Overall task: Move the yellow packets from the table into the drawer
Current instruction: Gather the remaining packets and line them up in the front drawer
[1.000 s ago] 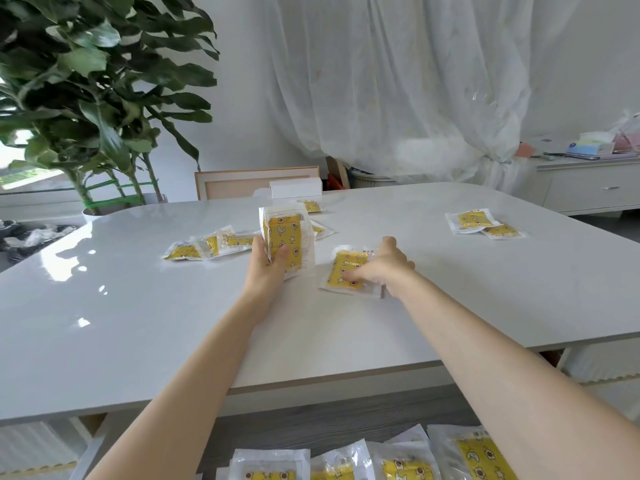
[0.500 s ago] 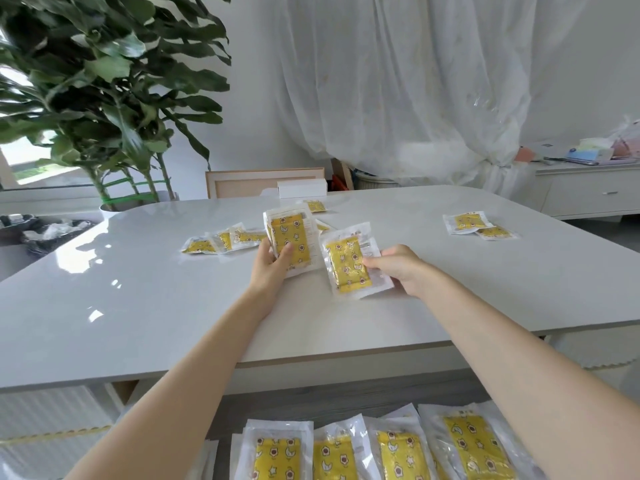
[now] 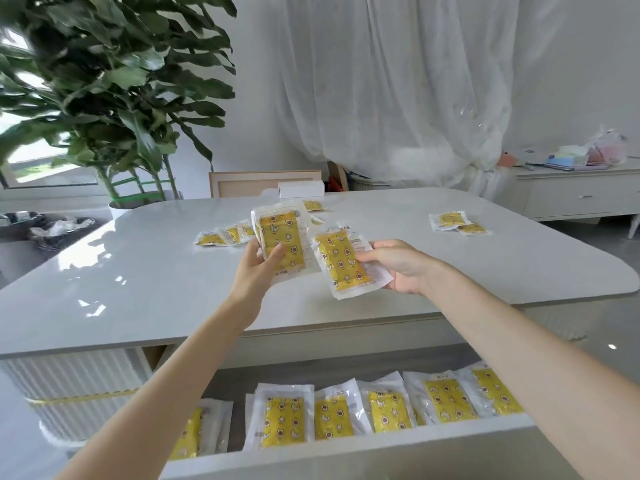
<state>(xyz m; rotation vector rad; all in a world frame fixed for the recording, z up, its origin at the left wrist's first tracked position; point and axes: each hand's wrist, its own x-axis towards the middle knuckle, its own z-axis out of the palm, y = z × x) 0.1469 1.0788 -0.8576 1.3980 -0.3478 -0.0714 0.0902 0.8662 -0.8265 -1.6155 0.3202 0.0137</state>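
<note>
Left hand point(image 3: 258, 268) grips packet stack point(image 3: 282, 242); right hand point(image 3: 401, 268) pinches single packet point(image 3: 344, 263) just beside it, above surface point(image 3: 138, 289); open drawer point(image 3: 346, 455) below hands, packets point(image 3: 346, 410) lining it.

Home living space, white dining table point(image 3: 485, 271), potted plant point(image 3: 114, 98), sheer curtains point(image 3: 398, 81), sideboard point(image 3: 571, 199)

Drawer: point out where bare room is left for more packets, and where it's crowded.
Bare drawer floor shows behind the packet row, toward the table, plus a narrow gap beside the leftmost packet. The row's middle and right are overlapped and crowded.
</note>
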